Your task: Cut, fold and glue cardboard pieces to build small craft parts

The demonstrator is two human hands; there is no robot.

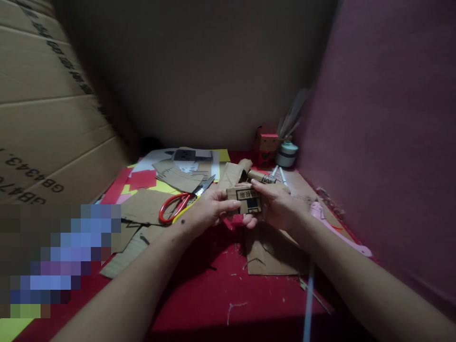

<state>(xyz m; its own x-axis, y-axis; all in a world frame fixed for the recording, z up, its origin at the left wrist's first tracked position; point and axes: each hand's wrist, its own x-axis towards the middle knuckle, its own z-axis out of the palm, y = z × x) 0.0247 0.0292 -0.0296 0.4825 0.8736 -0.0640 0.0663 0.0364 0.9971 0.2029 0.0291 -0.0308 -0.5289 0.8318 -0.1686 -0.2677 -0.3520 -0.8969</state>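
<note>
A small piece of brown cardboard (pixel 245 198) with black print is held between both hands above the red table. My left hand (pixel 215 206) grips its left end, thumb across the front. At the right end, my right hand (pixel 276 202) has its thumb on the top edge and its fingers curled below. Just behind the hands lie a folded cardboard piece (pixel 230 175) and a rolled printed cardboard piece (pixel 262 177). Red-handled scissors (pixel 177 207) lie left of my left hand, their blades pointing away.
Cardboard scraps (pixel 146 205) and coloured paper (pixel 142 180) cover the left side. A pink glue gun (pixel 326 218) lies right of my right hand. A pale green jar (pixel 287 153) and a red box (pixel 268 142) stand behind. Beneath the right forearm is flat cardboard (pixel 270 256).
</note>
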